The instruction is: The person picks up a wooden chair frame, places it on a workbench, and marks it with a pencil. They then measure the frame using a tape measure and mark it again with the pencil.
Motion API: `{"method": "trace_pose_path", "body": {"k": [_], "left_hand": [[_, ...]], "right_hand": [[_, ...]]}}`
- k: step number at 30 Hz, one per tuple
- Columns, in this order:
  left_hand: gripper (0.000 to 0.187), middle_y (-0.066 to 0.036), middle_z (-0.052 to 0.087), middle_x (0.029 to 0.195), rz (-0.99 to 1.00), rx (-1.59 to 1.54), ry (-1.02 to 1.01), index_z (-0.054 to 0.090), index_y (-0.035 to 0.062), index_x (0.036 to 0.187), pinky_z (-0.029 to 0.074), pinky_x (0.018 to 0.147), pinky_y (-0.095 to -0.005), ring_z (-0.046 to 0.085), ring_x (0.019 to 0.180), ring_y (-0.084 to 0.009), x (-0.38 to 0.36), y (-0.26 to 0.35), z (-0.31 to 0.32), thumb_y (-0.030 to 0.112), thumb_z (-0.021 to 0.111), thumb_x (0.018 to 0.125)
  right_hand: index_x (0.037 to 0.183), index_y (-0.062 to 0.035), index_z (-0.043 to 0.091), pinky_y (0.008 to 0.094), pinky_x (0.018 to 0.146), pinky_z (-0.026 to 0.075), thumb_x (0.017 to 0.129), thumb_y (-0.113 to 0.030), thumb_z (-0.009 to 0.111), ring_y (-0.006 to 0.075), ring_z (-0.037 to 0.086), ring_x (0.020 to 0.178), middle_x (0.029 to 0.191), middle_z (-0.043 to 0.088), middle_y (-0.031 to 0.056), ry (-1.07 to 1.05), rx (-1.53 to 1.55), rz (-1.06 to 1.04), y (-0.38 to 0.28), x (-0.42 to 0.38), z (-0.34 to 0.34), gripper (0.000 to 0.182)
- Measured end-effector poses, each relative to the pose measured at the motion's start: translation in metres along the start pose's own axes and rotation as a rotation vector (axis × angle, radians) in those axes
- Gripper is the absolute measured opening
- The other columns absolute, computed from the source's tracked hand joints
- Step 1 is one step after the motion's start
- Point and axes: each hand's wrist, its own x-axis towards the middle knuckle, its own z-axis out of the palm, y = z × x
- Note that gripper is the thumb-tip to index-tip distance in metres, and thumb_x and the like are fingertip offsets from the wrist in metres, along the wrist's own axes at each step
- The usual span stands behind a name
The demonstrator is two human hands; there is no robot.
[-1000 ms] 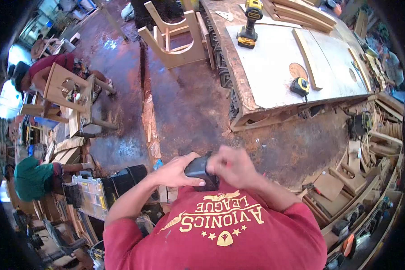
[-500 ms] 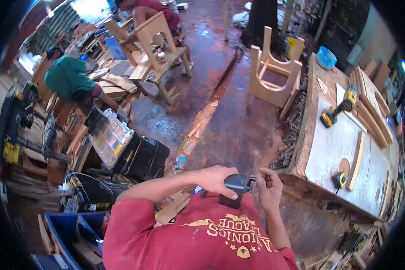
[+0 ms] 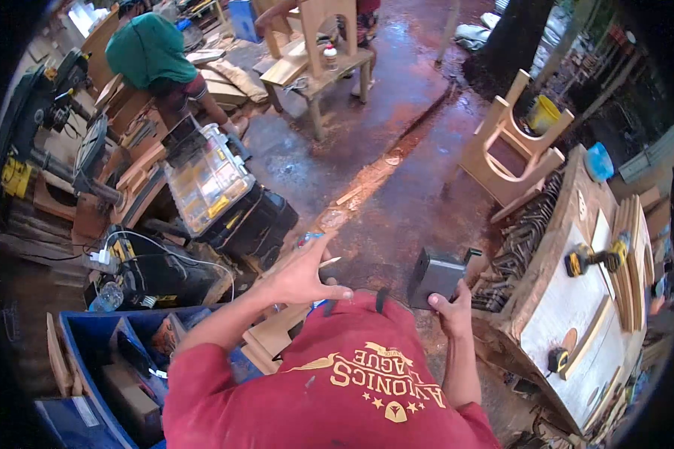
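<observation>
My left hand (image 3: 303, 275) is raised in front of my chest, thumb and fingers spread apart. A thin pale pointed stick (image 3: 331, 262) shows between its thumb and forefinger; the palm side is hidden. To the right, my right hand (image 3: 454, 308) is closed around the lower edge of a black box-shaped device (image 3: 436, 277), thumb on its face. A small dark part (image 3: 472, 257) sticks out at the device's upper right corner.
At right a workbench (image 3: 528, 303) carries a drill (image 3: 597, 256), a tape measure (image 3: 558, 359) and boards. An unfinished stool frame (image 3: 494, 161) stands beyond. Left are an organizer case (image 3: 208, 187) and a blue bin (image 3: 71, 329). A person in green (image 3: 148, 49) crouches; another stands behind.
My left hand has let go of the black device and moved left, fingers spreading. My right hand now holds the device by itself. The view has turned.
</observation>
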Motion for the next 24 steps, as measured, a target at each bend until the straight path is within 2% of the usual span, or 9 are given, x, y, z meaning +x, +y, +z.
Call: {"method": "trace_pose_path", "body": {"k": [5,8,12,16,19,20,21,22,24], "left_hand": [[0.107,-0.024,0.057,0.127,0.020,-0.257,0.097,0.035,-0.0027,0.147,0.044,0.104,-0.0431,0.056,0.121,-0.0358,0.022,-0.044,-0.037,0.051,0.086,0.070],[0.103,-0.022,0.058,0.129,0.068,-0.457,0.136,0.039,-0.0004,0.145,0.044,0.103,-0.0427,0.056,0.122,-0.0338,0.037,-0.072,-0.071,0.050,0.087,0.069],[0.082,-0.015,0.065,0.122,-0.032,-0.444,0.131,0.051,0.0030,0.138,0.048,0.100,-0.0363,0.062,0.114,-0.0227,0.046,-0.104,-0.089,0.031,0.088,0.071],[0.075,-0.020,0.068,0.111,-0.047,-0.395,0.448,0.060,0.0041,0.126,0.052,0.093,-0.0416,0.066,0.105,-0.0332,0.043,-0.149,-0.110,0.041,0.088,0.067],[0.072,-0.018,0.071,0.103,-0.364,-0.229,0.808,0.061,0.0026,0.122,0.055,0.083,-0.0402,0.070,0.092,-0.0298,0.044,-0.200,-0.142,0.037,0.088,0.065],[0.073,-0.018,0.072,0.102,-0.386,-0.192,0.963,0.060,0.0021,0.123,0.055,0.083,-0.0402,0.070,0.092,-0.0295,0.041,-0.227,-0.148,0.036,0.088,0.065],[0.074,-0.020,0.071,0.105,-0.591,-0.198,1.015,0.059,0.0014,0.124,0.054,0.087,-0.0407,0.069,0.096,-0.0300,0.038,-0.237,-0.163,0.036,0.089,0.066],[0.074,-0.021,0.069,0.110,-0.560,-0.160,1.175,0.058,0.0009,0.125,0.051,0.091,-0.0414,0.068,0.102,-0.0314,0.040,-0.290,-0.156,0.034,0.089,0.066],[0.072,-0.022,0.067,0.112,-0.644,-0.157,1.281,0.058,0.0016,0.124,0.050,0.091,-0.0436,0.066,0.103,-0.0353,0.039,-0.322,-0.173,0.032,0.088,0.067]], "right_hand": [[0.125,0.0006,0.056,0.0357,0.095,0.050,0.067,-0.012,0.090,0.0195,0.063,0.106,0.114,0.066,0.0093,-0.192,-0.033,0.030,0.000,0.065,0.085,0.069],[0.127,-0.0002,0.055,0.0349,0.098,0.048,0.067,-0.012,0.091,0.0193,0.061,0.109,0.116,0.065,0.0094,-0.337,-0.246,0.049,0.019,0.110,0.157,0.070],[0.130,0.0006,0.053,0.0353,0.099,0.047,0.069,-0.011,0.091,0.0197,0.060,0.109,0.120,0.064,0.0100,-0.483,-0.131,0.096,0.001,0.135,0.229,0.073],[0.138,0.0002,0.048,0.0378,0.098,0.049,0.074,-0.012,0.087,0.0226,0.061,0.111,0.127,0.062,0.0125,-0.425,-0.315,0.004,0.030,0.164,0.251,0.077],[0.140,-0.0004,0.046,0.0367,0.096,0.050,0.077,-0.014,0.084,0.0262,0.062,0.110,0.129,0.061,0.0173,-0.309,-0.571,-0.116,0.034,0.181,0.261,0.074],[0.140,-0.0006,0.046,0.0365,0.095,0.051,0.078,-0.013,0.083,0.0259,0.062,0.109,0.129,0.061,0.0174,-0.297,-0.588,-0.100,0.036,0.185,0.259,0.074],[0.140,-0.0008,0.046,0.0362,0.094,0.051,0.078,-0.012,0.083,0.0256,0.062,0.109,0.129,0.061,0.0174,-0.282,-0.605,-0.084,0.040,0.186,0.254,0.073],[0.140,-0.0009,0.046,0.0360,0.093,0.052,0.078,-0.011,0.082,0.0254,0.063,0.108,0.129,0.061,0.0175,-0.265,-0.622,-0.068,0.047,0.185,0.247,0.073],[0.139,-0.0013,0.047,0.0339,0.086,0.054,0.080,-0.010,0.080,0.0206,0.062,0.101,0.125,0.062,0.0155,-0.210,-0.640,-0.084,0.078,0.187,0.225,0.068]]}}
